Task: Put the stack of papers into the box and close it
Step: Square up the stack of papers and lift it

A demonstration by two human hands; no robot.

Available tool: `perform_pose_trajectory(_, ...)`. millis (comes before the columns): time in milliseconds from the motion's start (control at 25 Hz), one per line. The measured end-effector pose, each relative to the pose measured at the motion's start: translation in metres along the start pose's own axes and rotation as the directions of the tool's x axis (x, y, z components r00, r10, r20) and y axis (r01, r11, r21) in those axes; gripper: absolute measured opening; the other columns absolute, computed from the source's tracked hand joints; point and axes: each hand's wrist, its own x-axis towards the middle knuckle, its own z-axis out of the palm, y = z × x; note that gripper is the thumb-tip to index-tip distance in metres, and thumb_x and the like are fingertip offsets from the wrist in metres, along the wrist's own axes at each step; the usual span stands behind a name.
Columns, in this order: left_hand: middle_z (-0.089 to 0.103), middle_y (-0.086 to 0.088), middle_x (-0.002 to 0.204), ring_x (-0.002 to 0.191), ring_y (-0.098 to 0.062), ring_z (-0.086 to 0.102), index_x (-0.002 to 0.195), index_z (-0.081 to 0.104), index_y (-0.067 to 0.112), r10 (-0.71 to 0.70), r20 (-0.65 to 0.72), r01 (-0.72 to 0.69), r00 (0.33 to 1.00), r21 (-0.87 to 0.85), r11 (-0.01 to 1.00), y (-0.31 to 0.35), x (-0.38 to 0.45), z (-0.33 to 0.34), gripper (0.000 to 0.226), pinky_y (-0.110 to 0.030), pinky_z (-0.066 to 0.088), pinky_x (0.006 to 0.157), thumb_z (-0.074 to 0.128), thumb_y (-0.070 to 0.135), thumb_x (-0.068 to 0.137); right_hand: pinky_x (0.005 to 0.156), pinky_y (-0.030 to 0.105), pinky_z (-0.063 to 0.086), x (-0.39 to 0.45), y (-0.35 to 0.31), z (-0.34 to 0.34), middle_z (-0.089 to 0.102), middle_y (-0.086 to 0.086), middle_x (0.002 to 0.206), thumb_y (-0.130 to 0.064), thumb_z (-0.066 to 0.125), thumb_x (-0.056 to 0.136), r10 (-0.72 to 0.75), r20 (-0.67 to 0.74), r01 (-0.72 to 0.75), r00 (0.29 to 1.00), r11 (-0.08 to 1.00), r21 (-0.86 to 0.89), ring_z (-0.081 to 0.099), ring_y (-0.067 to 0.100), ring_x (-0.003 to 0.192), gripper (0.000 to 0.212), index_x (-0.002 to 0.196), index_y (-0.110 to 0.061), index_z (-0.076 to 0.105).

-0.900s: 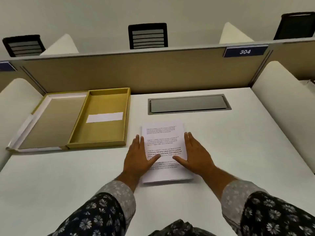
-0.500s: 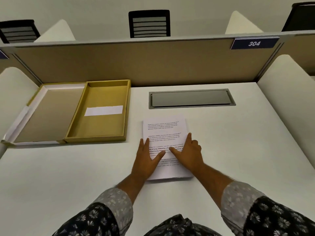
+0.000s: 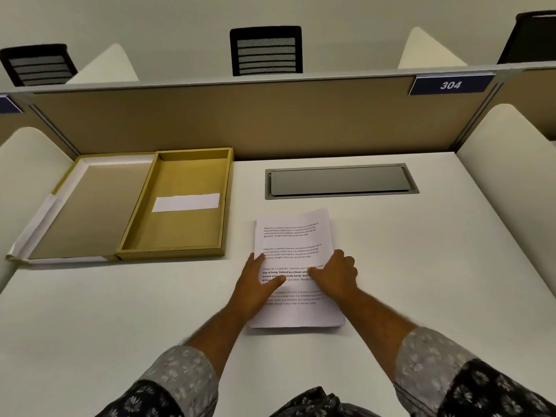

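Observation:
A stack of printed white papers [image 3: 293, 236] lies on the white desk, right of the box, its sheets slightly fanned at the far end. My left hand [image 3: 255, 281] rests flat on the stack's left edge with the thumb on the top sheet. At the right edge, my right hand [image 3: 335, 275] has its fingers curled around the edge and its thumb pressing on top. The yellow box tray [image 3: 177, 236] stands open at the left, holding only a white strip [image 3: 186, 202]. Its hinged lid [image 3: 90, 206] lies flat further left.
A grey cable hatch [image 3: 340, 182] is set into the desk just beyond the papers. A tan partition [image 3: 270, 115] with a "304" sign [image 3: 449, 85] closes the back. White side dividers [image 3: 511, 176] flank the desk; the lid touches the left one.
Both hands have slid inward onto the stack. My right fingers went from flat to curled around the right edge. The papers have stayed on the desk.

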Motion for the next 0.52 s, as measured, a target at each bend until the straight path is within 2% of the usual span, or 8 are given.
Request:
perform_pose_trajectory(120,0.020,0.001,0.176,0.159,-0.022,0.028,0.165,0.026,0.027,-0.005,0.011,0.004,1.000,0.024,1.000,0.000,0.002,0.001,0.100,-0.043,0.028,0.129,0.080,0.052,0.085,0.100,0.053,0.057,0.002,-0.006,-0.006,0.058,0.017,0.136,-0.042,0.079,0.081,-0.020,0.072,0.014,0.997,0.996,0.083,0.063,0.040,0.119,0.075,0.139,-0.016,0.038)
perform_pose_trajectory(280,0.016,-0.001,0.177,0.160,-0.022,0.025,0.166,0.024,0.024,0.003,0.012,-0.003,1.000,0.060,0.998,-0.002,0.002,0.003,0.108,-0.033,0.024,0.126,0.088,0.037,0.080,0.096,0.051,0.059,-0.003,0.000,-0.015,0.065,0.011,0.134,-0.039,0.081,0.079,-0.073,0.114,0.064,0.991,0.995,0.078,0.069,0.036,0.113,0.075,0.136,-0.019,0.037)
perform_pose_trajectory(440,0.014,-0.002,0.177,0.161,-0.022,0.022,0.166,0.024,0.023,-0.013,-0.012,0.014,1.000,0.057,0.998,-0.002,0.002,0.006,0.111,-0.032,0.023,0.126,0.090,0.029,0.078,0.092,0.052,0.063,-0.006,-0.001,-0.016,0.063,0.010,0.132,-0.034,0.084,0.079,-0.052,0.158,-0.003,0.986,0.946,0.325,0.070,0.033,0.107,0.073,0.134,-0.023,0.038)
perform_pose_trajectory(520,0.015,-0.002,0.177,0.161,-0.022,0.023,0.166,0.024,0.024,-0.001,-0.018,0.002,1.000,0.061,0.998,-0.003,0.001,0.007,0.110,-0.034,0.024,0.127,0.090,0.032,0.078,0.092,0.053,0.063,-0.007,-0.003,-0.016,0.063,0.010,0.131,-0.033,0.083,0.081,-0.053,0.167,-0.015,0.984,0.925,0.381,0.070,0.033,0.106,0.071,0.134,-0.025,0.038)
